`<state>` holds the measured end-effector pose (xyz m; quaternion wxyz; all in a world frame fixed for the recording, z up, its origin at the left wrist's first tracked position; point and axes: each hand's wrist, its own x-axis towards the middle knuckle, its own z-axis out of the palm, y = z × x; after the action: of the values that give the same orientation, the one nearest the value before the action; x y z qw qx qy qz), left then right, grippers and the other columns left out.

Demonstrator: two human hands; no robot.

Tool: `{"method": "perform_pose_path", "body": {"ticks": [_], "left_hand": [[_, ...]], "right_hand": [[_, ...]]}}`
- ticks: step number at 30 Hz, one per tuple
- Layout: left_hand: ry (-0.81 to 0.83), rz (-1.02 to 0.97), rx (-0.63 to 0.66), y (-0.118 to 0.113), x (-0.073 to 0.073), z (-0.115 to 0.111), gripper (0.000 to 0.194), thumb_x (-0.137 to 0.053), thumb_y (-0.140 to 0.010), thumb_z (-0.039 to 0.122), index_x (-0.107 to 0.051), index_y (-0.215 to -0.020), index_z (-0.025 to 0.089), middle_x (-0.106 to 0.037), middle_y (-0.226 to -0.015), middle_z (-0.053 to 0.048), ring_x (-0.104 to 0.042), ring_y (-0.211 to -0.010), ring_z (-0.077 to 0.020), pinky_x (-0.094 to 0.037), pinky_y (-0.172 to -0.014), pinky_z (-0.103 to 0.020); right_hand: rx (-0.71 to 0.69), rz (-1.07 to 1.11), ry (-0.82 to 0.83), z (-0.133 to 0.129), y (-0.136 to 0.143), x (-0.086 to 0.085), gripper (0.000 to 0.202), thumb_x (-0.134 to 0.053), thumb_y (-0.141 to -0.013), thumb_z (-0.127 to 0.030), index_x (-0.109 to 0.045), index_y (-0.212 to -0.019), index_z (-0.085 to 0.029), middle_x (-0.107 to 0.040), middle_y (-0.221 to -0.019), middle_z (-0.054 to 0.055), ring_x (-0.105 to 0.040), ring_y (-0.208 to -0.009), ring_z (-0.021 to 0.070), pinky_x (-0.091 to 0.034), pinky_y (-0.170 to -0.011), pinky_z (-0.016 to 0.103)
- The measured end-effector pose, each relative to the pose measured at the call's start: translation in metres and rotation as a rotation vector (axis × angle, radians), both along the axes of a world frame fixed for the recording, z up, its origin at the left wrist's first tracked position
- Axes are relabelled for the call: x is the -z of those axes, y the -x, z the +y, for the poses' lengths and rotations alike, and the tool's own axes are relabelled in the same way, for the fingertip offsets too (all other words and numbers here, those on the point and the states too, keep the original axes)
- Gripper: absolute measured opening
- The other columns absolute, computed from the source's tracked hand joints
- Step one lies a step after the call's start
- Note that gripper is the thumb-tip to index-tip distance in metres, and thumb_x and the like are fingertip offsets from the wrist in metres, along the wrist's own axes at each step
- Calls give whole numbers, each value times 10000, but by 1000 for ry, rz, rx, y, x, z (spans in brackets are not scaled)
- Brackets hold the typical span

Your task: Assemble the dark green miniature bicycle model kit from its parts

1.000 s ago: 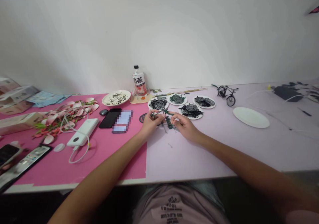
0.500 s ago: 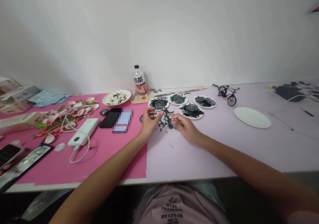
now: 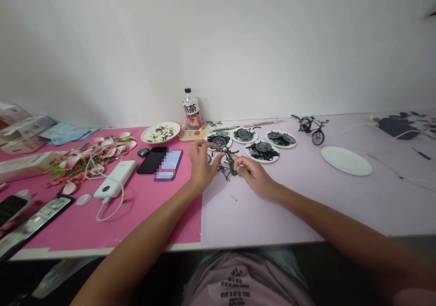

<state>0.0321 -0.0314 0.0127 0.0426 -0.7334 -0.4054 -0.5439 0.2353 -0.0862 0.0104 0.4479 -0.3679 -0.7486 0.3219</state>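
Observation:
A partly assembled green and black toy bicycle (image 3: 230,164) is between my hands at the middle of the table. My left hand (image 3: 201,163) is on its left side, thumb and fingers spread apart, the thumb tip by the top of the frame. On the right, my right hand (image 3: 250,170) has its fingers curled and pinched against the green frame. A small thin part (image 3: 234,198) lies on the table in front of them. Just behind are white plates with black wheels (image 3: 220,141), green parts (image 3: 244,135) and more black parts (image 3: 262,151).
A finished toy bicycle (image 3: 312,130) stands at the back right near a bare white plate (image 3: 346,160). Left of my hands lie two phones (image 3: 151,160), a white power bank (image 3: 116,179) and petals (image 3: 73,162). A bottle (image 3: 192,111) stands by the wall.
My left hand has opened, its fingers lifting up and away from the thumb and the bicycle frame. My right hand has stayed nearly in place.

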Motion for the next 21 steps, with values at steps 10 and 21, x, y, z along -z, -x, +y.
{"method": "perform_pose_path", "body": {"ticks": [10, 21], "left_hand": [[131, 32, 107, -5, -7, -11, 122, -652, -950, 320, -763, -977, 278, -723, -994, -74, -612, -981, -250, -360, -948, -423], [243, 16, 184, -7, -3, -11, 255, -595, -920, 257, -755, -1118, 249, -764, -1116, -90, -647, -1061, -281, -406, -985, -457]], "right_hand": [[19, -14, -4, -1, 2, 0, 286, -447, -1051, -483, -536, -901, -256, -704, -921, 89, -466, -1462, 292, -465, -1042, 426], [62, -57, -12, -3, 2, -1, 367, -448, -1026, -578, -555, -902, -249, -742, -1050, 130, -697, -1061, 304, -523, -828, 398]]}}
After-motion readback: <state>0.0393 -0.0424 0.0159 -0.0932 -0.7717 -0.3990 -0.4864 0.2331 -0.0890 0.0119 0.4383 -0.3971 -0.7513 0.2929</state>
